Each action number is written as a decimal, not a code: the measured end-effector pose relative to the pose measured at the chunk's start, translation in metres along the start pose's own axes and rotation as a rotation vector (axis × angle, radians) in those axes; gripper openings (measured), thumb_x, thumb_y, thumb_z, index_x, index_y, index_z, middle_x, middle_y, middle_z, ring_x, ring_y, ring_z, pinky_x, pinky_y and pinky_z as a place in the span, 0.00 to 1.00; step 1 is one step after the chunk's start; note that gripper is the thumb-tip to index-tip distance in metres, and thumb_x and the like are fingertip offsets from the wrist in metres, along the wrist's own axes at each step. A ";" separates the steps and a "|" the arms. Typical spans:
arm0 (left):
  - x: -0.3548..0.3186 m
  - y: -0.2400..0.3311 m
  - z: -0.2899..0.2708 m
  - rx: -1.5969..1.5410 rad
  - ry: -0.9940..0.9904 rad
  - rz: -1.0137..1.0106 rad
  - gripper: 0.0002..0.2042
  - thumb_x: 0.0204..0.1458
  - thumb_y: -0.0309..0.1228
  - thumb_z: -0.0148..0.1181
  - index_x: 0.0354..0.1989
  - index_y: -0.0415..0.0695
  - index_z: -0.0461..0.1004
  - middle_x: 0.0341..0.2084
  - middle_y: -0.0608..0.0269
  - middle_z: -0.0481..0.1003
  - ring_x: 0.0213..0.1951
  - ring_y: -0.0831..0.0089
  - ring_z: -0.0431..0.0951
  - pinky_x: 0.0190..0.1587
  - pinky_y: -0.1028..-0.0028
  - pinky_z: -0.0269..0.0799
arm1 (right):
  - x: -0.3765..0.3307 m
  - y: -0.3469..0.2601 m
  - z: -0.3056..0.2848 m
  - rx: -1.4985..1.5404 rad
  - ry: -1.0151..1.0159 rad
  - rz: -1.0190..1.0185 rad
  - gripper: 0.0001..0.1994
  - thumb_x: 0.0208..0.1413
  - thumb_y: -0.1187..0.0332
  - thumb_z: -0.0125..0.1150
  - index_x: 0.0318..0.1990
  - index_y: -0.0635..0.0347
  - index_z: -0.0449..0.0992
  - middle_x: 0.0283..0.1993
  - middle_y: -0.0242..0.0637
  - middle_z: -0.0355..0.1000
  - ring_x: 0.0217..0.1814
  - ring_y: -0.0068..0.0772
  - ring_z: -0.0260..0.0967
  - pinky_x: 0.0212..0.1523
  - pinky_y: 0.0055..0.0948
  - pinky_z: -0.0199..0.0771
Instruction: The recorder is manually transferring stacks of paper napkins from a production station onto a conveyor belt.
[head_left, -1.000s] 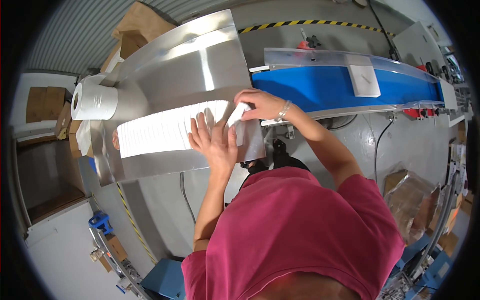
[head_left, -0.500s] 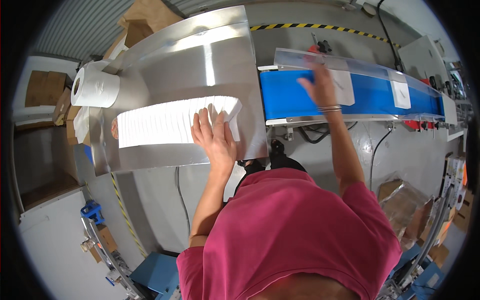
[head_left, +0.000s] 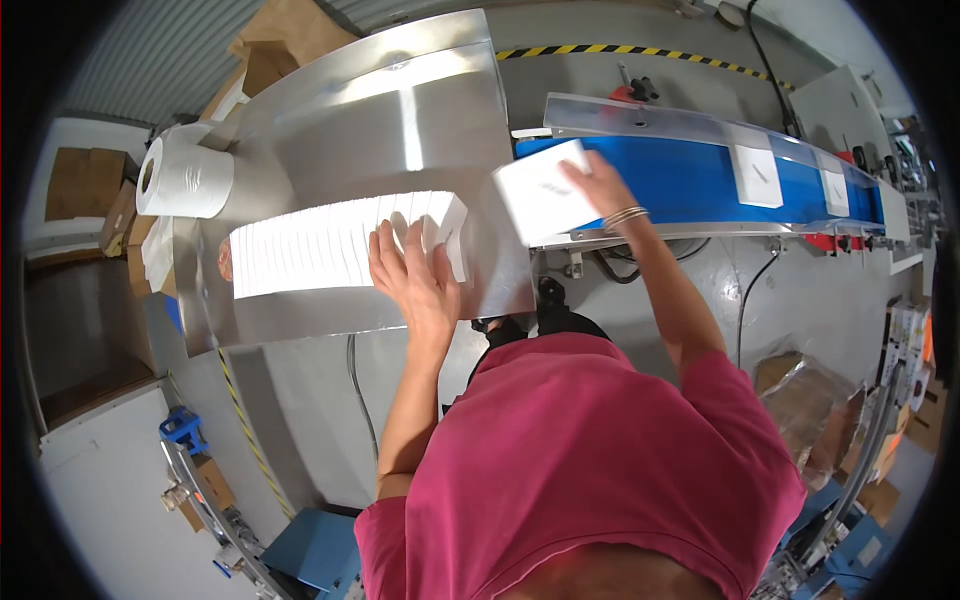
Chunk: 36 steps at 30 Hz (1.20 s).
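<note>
A long row of thin white packets [head_left: 300, 245], standing on edge side by side, lies on the metal table [head_left: 340, 150]. On the row's right part rests my left hand [head_left: 418, 280], its fingers stretched out and apart. My right hand [head_left: 603, 185] grips a flat white square packet [head_left: 545, 192] by its right edge, with faint dark print on the face. That packet is held over the gap between the table and the blue conveyor belt [head_left: 650, 175]. Two more white packets lie on the belt: one nearer [head_left: 757, 170] and one farther right [head_left: 833, 188].
A large white paper roll [head_left: 190, 180] lies at the table's left side. Against the row's left end sits a round reddish-brown object [head_left: 225, 258]. Clear plastic guarding [head_left: 640, 118] runs along the belt's far side. Cardboard boxes [head_left: 85, 185] stand at the left.
My right hand has come back leftward from above the belt and now holds a packet. The packets on the belt have travelled right. My left hand stays on the row.
</note>
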<state>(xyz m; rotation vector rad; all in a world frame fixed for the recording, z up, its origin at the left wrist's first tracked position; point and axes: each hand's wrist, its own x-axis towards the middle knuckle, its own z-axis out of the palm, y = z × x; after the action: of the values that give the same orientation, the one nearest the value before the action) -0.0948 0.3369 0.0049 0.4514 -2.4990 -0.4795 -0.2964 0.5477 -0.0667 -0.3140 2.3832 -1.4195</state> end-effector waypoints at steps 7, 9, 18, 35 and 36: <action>0.002 -0.001 0.005 0.015 0.020 0.051 0.17 0.48 0.22 0.58 0.49 0.43 0.74 0.59 0.48 0.60 0.62 0.46 0.55 0.62 0.47 0.46 | -0.006 0.022 -0.055 -0.932 0.743 -0.189 0.29 0.45 0.59 0.68 0.54 0.58 0.67 0.49 0.46 0.71 0.47 0.49 0.69 0.46 0.40 0.71; 0.000 -0.001 0.004 0.015 0.014 0.025 0.15 0.48 0.22 0.58 0.46 0.46 0.75 0.59 0.49 0.60 0.64 0.46 0.53 0.63 0.47 0.44 | -0.011 -0.016 -0.043 -0.623 0.395 -0.344 0.25 0.46 0.65 0.68 0.53 0.57 0.69 0.55 0.46 0.67 0.54 0.47 0.66 0.52 0.41 0.69; 0.004 0.004 -0.004 0.023 -0.033 0.050 0.12 0.48 0.25 0.60 0.43 0.47 0.77 0.62 0.47 0.57 0.66 0.44 0.49 0.63 0.44 0.39 | -0.002 -0.062 0.061 -0.082 -0.430 -0.559 0.22 0.50 0.54 0.66 0.45 0.58 0.70 0.44 0.41 0.69 0.46 0.37 0.66 0.43 0.32 0.69; 0.005 -0.012 -0.005 0.034 0.001 0.011 0.14 0.50 0.21 0.57 0.45 0.48 0.76 0.59 0.50 0.61 0.64 0.46 0.54 0.62 0.52 0.50 | -0.006 -0.056 0.017 -0.158 -0.119 -0.515 0.27 0.44 0.68 0.71 0.53 0.53 0.69 0.48 0.37 0.70 0.49 0.35 0.68 0.46 0.33 0.72; 0.005 -0.011 -0.007 0.038 -0.018 0.003 0.13 0.49 0.21 0.57 0.44 0.48 0.77 0.60 0.50 0.61 0.64 0.46 0.53 0.63 0.52 0.48 | -0.007 -0.065 0.038 -0.092 -0.265 -0.579 0.26 0.43 0.66 0.71 0.53 0.52 0.70 0.50 0.35 0.69 0.50 0.34 0.68 0.46 0.31 0.72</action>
<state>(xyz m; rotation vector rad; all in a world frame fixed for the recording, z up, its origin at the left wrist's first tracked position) -0.0924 0.3233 0.0077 0.4599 -2.5298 -0.4368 -0.2743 0.4890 -0.0244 -1.2143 2.2291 -1.3739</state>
